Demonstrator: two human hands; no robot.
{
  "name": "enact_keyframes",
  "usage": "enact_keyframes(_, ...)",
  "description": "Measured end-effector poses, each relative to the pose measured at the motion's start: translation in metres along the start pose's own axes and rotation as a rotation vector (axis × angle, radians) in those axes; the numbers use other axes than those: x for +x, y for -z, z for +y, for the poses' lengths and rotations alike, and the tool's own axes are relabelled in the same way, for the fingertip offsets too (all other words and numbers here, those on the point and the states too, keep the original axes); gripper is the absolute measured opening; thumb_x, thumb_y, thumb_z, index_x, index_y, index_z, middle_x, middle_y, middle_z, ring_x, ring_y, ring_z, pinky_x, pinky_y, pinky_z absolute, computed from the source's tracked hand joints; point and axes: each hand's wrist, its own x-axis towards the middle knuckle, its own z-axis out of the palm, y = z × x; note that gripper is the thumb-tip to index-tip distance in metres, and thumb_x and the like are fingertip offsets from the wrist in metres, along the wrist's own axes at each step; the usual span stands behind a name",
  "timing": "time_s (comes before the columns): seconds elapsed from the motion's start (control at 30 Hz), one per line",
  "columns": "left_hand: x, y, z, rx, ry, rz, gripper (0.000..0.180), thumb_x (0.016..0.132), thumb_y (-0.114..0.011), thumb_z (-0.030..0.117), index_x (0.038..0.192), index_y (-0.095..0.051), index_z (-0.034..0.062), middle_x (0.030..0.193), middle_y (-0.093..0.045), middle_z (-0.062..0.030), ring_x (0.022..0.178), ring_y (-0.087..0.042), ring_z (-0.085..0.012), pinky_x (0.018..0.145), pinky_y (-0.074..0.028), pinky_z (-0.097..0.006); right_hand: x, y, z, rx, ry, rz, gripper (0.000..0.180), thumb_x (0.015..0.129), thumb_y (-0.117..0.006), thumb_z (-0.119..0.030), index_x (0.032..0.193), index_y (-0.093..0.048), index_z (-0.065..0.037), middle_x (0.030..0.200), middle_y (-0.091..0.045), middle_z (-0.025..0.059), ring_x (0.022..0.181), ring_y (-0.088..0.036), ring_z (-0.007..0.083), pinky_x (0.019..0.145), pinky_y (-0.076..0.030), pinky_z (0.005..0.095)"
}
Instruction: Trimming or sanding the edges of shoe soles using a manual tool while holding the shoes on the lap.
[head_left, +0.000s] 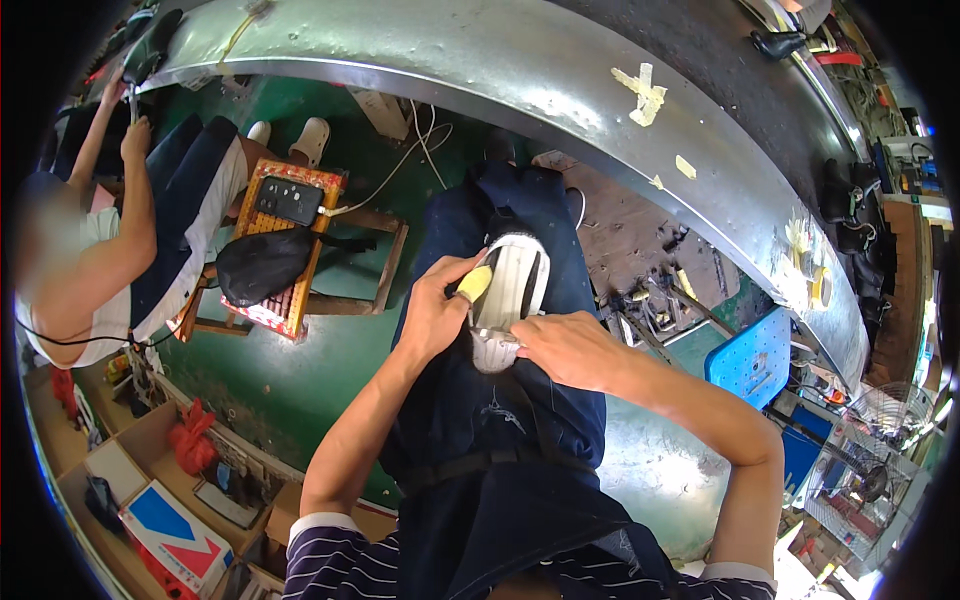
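On my lap lies a shoe (507, 290) in the making, with its long white underside turned up and dark material along parts of its edge. My left hand (440, 312) is closed at its left side, with a yellow piece (475, 283) at the thumb and fingers; whether that is a handle or a finger cover, I cannot tell. From the right, my right hand (560, 347) is closed with its fingertips pressed on a shiny metal piece (492, 334) that crosses the shoe near its narrower, nearer end. The hands hide the exact shape of this metal piece.
A long metal bench (400, 45) curves across the far side. At left, a stool (262, 225) bears a black power bank (289, 199) and a black pouch (262, 265); a person works beyond it. A blue plastic stool (750, 357) stands at right, and boxes (180, 530) fill the lower left.
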Motion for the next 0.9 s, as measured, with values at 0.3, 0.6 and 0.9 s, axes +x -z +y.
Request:
enact_keyframes(0.3,-0.042,-0.032,-0.01,-0.563,0.297,-0.036,0.051,0.097,-0.049,0.002,0.147,-0.053,0.0078,0.144,-0.056,-0.009,0.13,-0.054,-0.0225,0.109,-0.043,-0.032,-0.026,0.02,-0.025,-0.16,-0.354,-0.033,0.019,0.1,-0.057,-0.017,0.094,-0.053,0.001,0.073,-0.066,0.0181,0.068,-0.069,0.0374,0.061,-0.054,0.0483)
enact_keyframes(0.6,-0.05,-0.034,-0.003,-1.077,0.868,-0.088,0.051,0.11,-0.031,0.036,0.152,-0.043,0.0092,0.15,-0.052,-0.0096,0.133,-0.053,-0.027,0.115,-0.04,-0.044,0.014,-0.033,-0.032,0.141,-0.468,0.097,0.032,0.104,-0.054,-0.026,0.094,-0.054,0.005,0.067,-0.065,0.0248,0.067,-0.068,0.0444,0.06,-0.053,0.0522)
enact_keyframes(0.9,-0.008,-0.02,-0.007,-0.918,0.822,-0.395,0.051,0.108,-0.038,0.043,0.139,-0.057,0.0069,0.133,-0.065,-0.0101,0.123,-0.061,-0.0237,0.108,-0.046,-0.042,0.006,-0.084,-0.041,0.539,-0.666,0.355,0.034,0.104,-0.055,-0.032,0.105,-0.055,0.002,0.072,-0.068,0.0231,0.071,-0.072,0.035,0.06,-0.055,0.046)
